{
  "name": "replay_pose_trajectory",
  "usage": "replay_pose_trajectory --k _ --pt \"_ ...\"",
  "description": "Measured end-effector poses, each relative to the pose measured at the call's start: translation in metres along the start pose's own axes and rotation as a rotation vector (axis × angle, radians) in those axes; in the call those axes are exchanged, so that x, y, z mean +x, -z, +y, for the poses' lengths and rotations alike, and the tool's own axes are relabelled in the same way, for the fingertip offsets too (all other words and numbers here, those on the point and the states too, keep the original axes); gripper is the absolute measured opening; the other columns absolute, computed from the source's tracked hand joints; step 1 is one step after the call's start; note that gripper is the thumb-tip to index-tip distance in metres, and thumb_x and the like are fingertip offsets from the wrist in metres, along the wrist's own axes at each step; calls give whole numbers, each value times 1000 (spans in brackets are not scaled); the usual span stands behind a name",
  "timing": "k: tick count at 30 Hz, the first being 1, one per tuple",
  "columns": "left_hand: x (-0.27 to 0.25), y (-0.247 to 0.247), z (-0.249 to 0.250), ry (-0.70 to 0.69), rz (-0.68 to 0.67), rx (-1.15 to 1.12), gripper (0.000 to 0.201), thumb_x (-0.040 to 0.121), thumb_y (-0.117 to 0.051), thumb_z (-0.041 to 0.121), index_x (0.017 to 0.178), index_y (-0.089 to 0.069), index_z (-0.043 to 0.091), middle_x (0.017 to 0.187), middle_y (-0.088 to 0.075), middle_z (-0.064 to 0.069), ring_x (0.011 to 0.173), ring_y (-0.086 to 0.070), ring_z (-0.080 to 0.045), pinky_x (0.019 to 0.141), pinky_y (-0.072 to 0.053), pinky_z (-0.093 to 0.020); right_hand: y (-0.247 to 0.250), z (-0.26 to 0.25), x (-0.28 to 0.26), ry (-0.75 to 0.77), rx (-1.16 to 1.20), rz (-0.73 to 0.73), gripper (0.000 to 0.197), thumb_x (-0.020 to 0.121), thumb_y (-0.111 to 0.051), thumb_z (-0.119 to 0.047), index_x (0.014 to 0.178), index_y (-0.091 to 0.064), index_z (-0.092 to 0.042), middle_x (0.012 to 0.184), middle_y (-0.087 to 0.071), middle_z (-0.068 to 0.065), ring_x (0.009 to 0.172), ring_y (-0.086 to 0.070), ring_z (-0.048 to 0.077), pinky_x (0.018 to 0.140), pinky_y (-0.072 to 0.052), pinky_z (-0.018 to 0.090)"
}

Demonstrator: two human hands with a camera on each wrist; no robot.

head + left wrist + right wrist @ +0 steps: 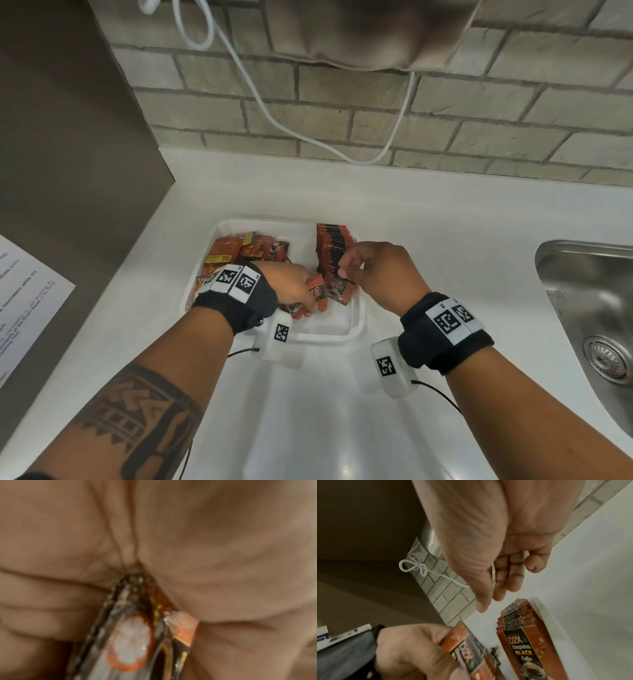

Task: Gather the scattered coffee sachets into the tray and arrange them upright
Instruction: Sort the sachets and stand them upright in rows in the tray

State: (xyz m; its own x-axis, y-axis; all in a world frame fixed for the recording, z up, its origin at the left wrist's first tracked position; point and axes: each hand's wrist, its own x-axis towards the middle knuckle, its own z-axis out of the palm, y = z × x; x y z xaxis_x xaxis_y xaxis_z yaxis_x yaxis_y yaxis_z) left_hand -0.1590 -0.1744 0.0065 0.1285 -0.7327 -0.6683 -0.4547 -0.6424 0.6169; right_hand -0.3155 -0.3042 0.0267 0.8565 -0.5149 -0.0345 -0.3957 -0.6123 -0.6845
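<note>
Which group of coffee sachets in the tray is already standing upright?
The row of D2X sachets along the tray's right side, below the right hand; those at the left lie jumbled flat.

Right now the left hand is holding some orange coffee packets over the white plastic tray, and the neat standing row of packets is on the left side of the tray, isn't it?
Not quite. The left hand does hold orange coffee packets over the white plastic tray, but the head view shows the neat standing row of packets on the tray's right side.

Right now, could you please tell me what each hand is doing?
Left hand: grips a small bunch of sachets.
Right hand: open, fingers loosely curled above the upright row of sachets, holding nothing.
</note>
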Motion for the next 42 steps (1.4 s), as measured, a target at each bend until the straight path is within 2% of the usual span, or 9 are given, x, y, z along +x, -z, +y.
replay_pose_trajectory --k 6,12,18,22,25,29,32,36,42 --pt "-11 4 -10 -304 103 -381 40 81 -79 29 109 -70 2 106 -72 -17 98 -66 -21 98 -51 -41 -3 -8 -3 -34 201 -107 17 82 -80 -29 96 -72 -27 87 -74 -8 80 -69 7 70 -52 14" --pt "-19 1 -11 -357 85 -551 41 82 -77 6 114 -59 -11 94 -65 -18 91 -63 -33 88 -58 -52 9 -15 5 -52 328 -22 13 85 -79 -18 86 -70 -28 92 -75 1 87 -70 17 78 -54 26" --pt "-20 -4 -6 -392 193 -467 28 84 -77 6 109 -66 -2 92 -71 -13 87 -70 -30 75 -61 -38 11 -26 4 -41 444 15 9 86 -77 -18 84 -73 -26 85 -77 -3 82 -72 13 81 -56 28" --pt "-20 5 -14 -344 209 -277 39 78 -84 39 106 -71 15 97 -75 -11 90 -71 -29 80 -59 -40 15 -22 2 -43 371 96 7 85 -79 -22 82 -74 -27 82 -75 -5 78 -70 10 74 -53 22" --pt "-26 17 -23 -225 304 107 52 79 -69 68 103 -73 21 92 -76 -5 87 -72 -25 86 -58 -42 17 -16 -2 -53 177 78 10 86 -76 -19 80 -74 -27 80 -74 -5 69 -64 5 60 -44 8" --pt "-32 17 -14 32 203 406 45 87 -64 59 82 -69 15 74 -72 -6 72 -69 -23 80 -57 -36 5 -13 -6 -73 11 -1 12 87 -68 -11 85 -78 -17 76 -73 -4 60 -58 -12 57 -38 1" --pt "-24 4 -2 76 73 383 43 87 -64 58 99 -73 17 84 -75 -1 74 -70 -19 77 -57 -32 -5 -11 -5 -55 -100 -9 11 85 -70 -15 84 -79 -21 75 -65 -12 66 -56 0 60 -37 2" --pt "-6 -12 15 31 -25 403 35 92 -63 46 115 -69 20 96 -74 -1 78 -64 -15 69 -50 -25 -14 -7 1 -70 -151 -44 18 84 -66 -14 75 -76 -26 70 -62 -18 61 -52 -5 60 -38 1" --pt "17 -20 18 90 -38 482 39 85 -65 53 97 -71 17 98 -74 -5 95 -69 -26 92 -55 -40 -24 1 7 -66 -206 -80 18 84 -65 -14 77 -79 -23 69 -64 -14 66 -56 4 60 -38 15"
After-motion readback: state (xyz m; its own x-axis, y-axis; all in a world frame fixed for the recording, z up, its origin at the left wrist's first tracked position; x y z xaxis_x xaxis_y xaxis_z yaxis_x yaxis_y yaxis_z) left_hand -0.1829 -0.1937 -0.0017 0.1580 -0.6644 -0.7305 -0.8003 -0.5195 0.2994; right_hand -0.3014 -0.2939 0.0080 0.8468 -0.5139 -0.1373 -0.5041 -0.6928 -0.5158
